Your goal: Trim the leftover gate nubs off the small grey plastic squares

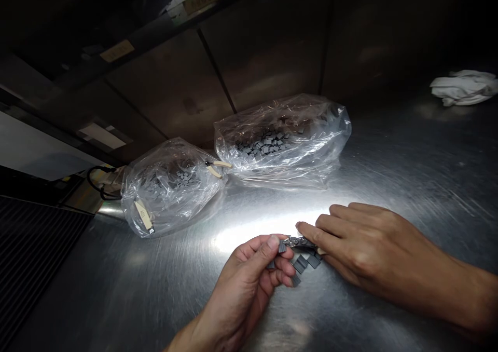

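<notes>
Between the thumb and fingers of my left hand [259,269] is a small grey block [282,246]. The metal jaws of a pair of nippers [299,242] meet the block's right side. My right hand [361,243] is wrapped around the nippers, hiding most of the handles. Several more grey pieces [301,264] show just below the jaws, between my two hands. Whether the jaws are closed on the block or only touching it, I cannot tell.
Two clear plastic bags with small grey pieces, a left bag [175,201] and a right bag [307,160], stand on the metal table [155,289]. Cream handles [218,167] lie between them, and a cream-handled tool [143,217] by the left bag. A white cloth [462,88] lies far right.
</notes>
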Tool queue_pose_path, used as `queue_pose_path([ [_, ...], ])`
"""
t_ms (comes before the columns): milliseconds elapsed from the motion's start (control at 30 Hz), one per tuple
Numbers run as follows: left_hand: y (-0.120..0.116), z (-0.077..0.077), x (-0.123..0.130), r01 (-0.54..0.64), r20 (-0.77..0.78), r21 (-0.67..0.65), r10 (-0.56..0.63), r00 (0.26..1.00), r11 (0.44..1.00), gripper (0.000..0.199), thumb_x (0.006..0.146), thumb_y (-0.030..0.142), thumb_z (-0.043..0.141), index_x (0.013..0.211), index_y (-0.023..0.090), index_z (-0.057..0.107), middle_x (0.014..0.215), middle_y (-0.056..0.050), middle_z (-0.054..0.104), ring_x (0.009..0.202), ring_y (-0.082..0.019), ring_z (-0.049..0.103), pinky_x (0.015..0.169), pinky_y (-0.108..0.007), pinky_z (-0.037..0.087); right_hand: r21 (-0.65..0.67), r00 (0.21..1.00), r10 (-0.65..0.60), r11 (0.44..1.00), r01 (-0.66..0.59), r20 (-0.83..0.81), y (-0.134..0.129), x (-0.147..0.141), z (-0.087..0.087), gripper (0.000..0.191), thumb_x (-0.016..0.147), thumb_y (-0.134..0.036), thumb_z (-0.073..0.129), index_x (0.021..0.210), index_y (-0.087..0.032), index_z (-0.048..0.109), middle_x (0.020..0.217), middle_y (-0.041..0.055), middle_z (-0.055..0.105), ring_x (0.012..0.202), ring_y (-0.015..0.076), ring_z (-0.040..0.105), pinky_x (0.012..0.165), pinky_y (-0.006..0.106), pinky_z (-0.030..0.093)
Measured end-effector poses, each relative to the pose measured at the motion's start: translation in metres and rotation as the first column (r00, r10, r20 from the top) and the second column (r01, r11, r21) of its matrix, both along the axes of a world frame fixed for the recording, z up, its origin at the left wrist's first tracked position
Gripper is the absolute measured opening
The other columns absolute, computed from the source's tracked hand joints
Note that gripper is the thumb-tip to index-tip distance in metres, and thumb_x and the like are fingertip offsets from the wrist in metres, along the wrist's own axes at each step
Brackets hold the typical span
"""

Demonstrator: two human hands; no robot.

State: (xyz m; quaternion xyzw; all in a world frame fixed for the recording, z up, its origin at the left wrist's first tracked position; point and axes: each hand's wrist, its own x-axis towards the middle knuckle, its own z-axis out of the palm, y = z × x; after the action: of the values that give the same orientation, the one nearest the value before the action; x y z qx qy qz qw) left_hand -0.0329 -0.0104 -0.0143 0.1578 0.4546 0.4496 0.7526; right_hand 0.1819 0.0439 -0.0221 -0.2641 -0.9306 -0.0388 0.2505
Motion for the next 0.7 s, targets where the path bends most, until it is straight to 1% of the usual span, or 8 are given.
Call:
queue_pose_path([
  [167,0.0005,0.0,0.0003,0.003,0.003,0.002,-0.003,1.0,1.0,0.017,0.093,0.025,0.076,0.092,0.008,0.079,0.084,-0.007,0.072,0.065,-0.009,0.065,0.064,-0.02,0.056,-0.007,1.0,-0.004,1.0,0.004,0.007,-0.0018,0.0007,-0.0004,0.029,0.096,-0.003,0.047,0.113,-0.013,0.069,0.072,0.0007,0.062,0.062,0.0183,0.057,0.06,0.034,0.039],
  [300,0.0002,0.0009,0.0005,-0.001,0.008,0.005,0.001,1.0,1.0,0.017,0.093,0.024,0.075,0.09,0.008,0.078,0.084,-0.006,0.072,0.065,-0.009,0.065,0.063,-0.02,0.056,-0.053,0.999,-0.012,0.999,0.01,-0.036,-0.0003,0.0018,0.0,0.027,0.096,-0.004,0.049,0.111,-0.013,0.07,0.071,-0.0003,0.061,0.06,0.0174,0.055,0.058,0.033,0.039],
  [533,-0.0007,-0.0002,-0.001,-0.006,0.037,-0.004,0.007,0.999,1.0,0.016,0.093,0.024,0.076,0.093,0.008,0.078,0.082,-0.006,0.073,0.064,-0.009,0.067,0.064,-0.02,0.056,-0.088,0.994,-0.031,0.996,0.022,-0.107,-0.0019,-0.0019,-0.0005,0.025,0.096,-0.009,0.055,0.115,-0.013,0.07,0.081,0.0021,0.066,0.07,0.0192,0.059,0.066,0.035,0.042],
  [700,-0.0006,-0.0015,-0.002,0.004,0.053,-0.012,-0.003,0.999,1.0,0.017,0.092,0.026,0.078,0.094,0.009,0.079,0.081,-0.006,0.074,0.064,-0.01,0.068,0.064,-0.02,0.056,-0.11,0.989,-0.034,0.994,0.019,-0.146,-0.0058,-0.0066,-0.0034,0.024,0.096,-0.01,0.055,0.114,-0.014,0.07,0.082,0.0017,0.066,0.07,0.0196,0.058,0.066,0.036,0.04],
])
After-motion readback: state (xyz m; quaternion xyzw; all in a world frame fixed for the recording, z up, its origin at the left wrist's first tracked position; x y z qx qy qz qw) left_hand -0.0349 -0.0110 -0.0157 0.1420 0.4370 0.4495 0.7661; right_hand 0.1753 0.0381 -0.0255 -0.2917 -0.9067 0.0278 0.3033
